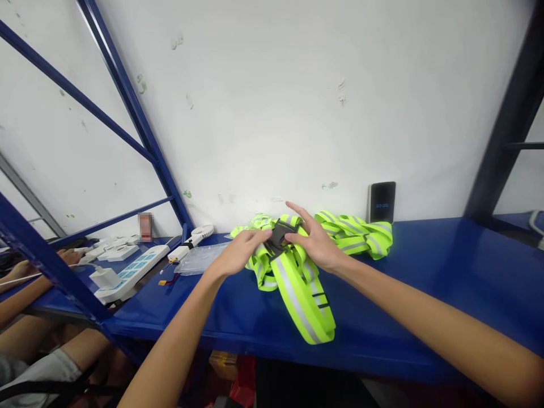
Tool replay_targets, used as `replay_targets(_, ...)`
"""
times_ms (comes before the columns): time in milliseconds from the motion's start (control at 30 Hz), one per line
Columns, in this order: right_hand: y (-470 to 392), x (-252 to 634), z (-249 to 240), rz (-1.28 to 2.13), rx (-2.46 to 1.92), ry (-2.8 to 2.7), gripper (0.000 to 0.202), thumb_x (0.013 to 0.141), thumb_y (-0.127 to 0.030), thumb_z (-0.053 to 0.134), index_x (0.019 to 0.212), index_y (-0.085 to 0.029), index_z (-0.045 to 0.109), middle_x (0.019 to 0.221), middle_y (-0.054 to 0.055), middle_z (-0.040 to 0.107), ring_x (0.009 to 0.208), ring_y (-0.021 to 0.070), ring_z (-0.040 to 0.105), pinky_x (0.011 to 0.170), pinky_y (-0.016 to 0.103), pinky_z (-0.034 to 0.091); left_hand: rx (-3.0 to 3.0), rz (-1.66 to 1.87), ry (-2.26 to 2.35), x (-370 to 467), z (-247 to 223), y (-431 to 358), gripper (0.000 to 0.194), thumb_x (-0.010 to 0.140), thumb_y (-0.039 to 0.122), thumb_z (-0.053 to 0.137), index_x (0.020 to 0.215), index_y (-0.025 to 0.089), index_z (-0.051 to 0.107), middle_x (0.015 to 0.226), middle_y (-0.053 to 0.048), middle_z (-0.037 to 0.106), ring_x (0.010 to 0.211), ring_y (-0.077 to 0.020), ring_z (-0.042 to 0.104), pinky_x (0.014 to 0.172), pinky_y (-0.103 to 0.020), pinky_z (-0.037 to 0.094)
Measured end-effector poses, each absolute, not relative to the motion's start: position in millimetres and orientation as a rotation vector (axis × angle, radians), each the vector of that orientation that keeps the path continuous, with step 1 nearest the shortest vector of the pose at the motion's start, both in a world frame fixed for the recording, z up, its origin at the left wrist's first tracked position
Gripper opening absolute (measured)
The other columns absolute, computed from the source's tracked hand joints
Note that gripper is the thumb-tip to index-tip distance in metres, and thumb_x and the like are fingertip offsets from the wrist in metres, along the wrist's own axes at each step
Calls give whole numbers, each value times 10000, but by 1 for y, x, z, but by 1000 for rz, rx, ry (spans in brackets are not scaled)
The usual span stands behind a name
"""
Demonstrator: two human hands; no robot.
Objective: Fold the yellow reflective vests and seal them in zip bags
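Bare forearms (182, 334) reach over a blue tabletop (429, 283), left hand (238, 249) touching a black buckle (279, 233) on heaped yellow reflective webbing (300, 303), its grip unclear; right hand (321, 245) spread, thumb on the buckle. Buckle handling appears underway, calling for steadied sides.

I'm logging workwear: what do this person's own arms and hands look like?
The left hand and right hand are ungloved. No sleeve, watch or bracelet shows on the left forearm or right forearm. Rings I can't rule out.
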State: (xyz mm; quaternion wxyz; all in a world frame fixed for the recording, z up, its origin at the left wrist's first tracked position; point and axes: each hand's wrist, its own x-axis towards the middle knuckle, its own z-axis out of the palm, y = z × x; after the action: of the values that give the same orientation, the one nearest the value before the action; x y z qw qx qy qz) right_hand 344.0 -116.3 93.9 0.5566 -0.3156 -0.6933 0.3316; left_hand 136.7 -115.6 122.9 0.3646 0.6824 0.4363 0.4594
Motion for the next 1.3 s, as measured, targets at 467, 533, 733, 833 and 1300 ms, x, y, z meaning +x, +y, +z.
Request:
replay_targets(467, -142, 341, 106, -175, -1046, -1920, 386, 934, -381, 425, 1261, -219, 552, 1071, 119, 598, 946, 281, 571, 833, 423, 456, 1730, 1414, 1087, 155, 124, -115, 480, 800, 571, 560, 568, 151, 527, 508, 36, 430, 479, -84, 351, 473, -223, 261)
replay_targets(533, -149, 339, 112, -246, -974, -1893, 330, 929, -355, 437, 1181, -224, 605, 1091, 119, 601, 1057, 307, 517, 937, 471, 401, 1635, 1506, 1070, 163, 122, -112, 469, 800, 565, 561, 579, 155, 511, 515, 38, 434, 481, -85, 367, 477, -222, 279)
replay_targets(733, -131, 359, 143, 489, -893, -2011, 493, 862, -512, 551, 1276, -244, 567, 1322, 88, 561, 1210, 315, 488, 1002, 469, 394, 1435, 1469, 659, 169, 140, -126, 394, 779, 552, 554, 796, 159, 571, 671, -12, 564, 583, -142, 534, 565, -254, 427)
replay_targets(833, -122, 356, 142, 994, -674, -1890, 440, 833, -442, 622, 1200, -199, 619, 1113, 73, 683, 1022, 264, 620, 905, 405, 476, 1424, 1448, 449, 170, 151, -134, 397, 729, 510, 606, 963, 192, 562, 742, 2, 560, 563, -121, 530, 556, -250, 443)
replay_targets(1300, -125, 339, 211, 131, -371, -1437, 293, 899, -408, 570, 1108, -206, 607, 1035, 40, 660, 955, 205, 618, 872, 358, 497, 1695, 1695, 405, 194, 178, -118, 317, 786, 400, 696, 991, 163, 646, 946, -64, 713, 899, -199, 679, 806, -299, 520)
